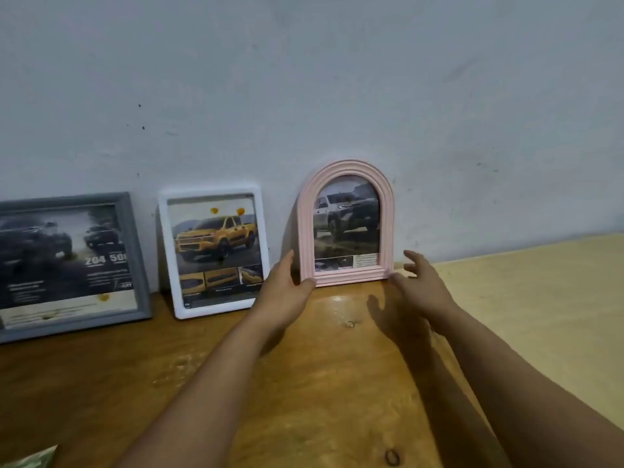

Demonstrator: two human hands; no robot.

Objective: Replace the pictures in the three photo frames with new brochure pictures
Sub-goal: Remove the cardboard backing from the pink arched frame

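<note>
Head view: we see three photo frames standing in a row on a wooden table (320,383), all leaning back against a pale wall (304,79). At the left edge of the picture sits the grey frame (136,251), rectangular, holding a dark brochure page with two vehicles and white lettering. Just right of it, a little apart, stands the white frame (261,231), its page showing a yellow pickup with small inset photos below. Right of centre stands the pink arched frame (344,167), upright, with a grey pickup on its page and a strip of small print at the bottom. Our left hand (285,292) reaches in from the lower middle, fingers loosely spread, thumb touching the frame's lower left corner and the fingers rising along its left side; whether they press on it we cannot tell. Our right hand (422,285) comes from the lower right, open with fingers splayed, just beside the lower right corner and gripping nothing. A scrap of printed paper (37,459) shows at the lower left corner.
</note>
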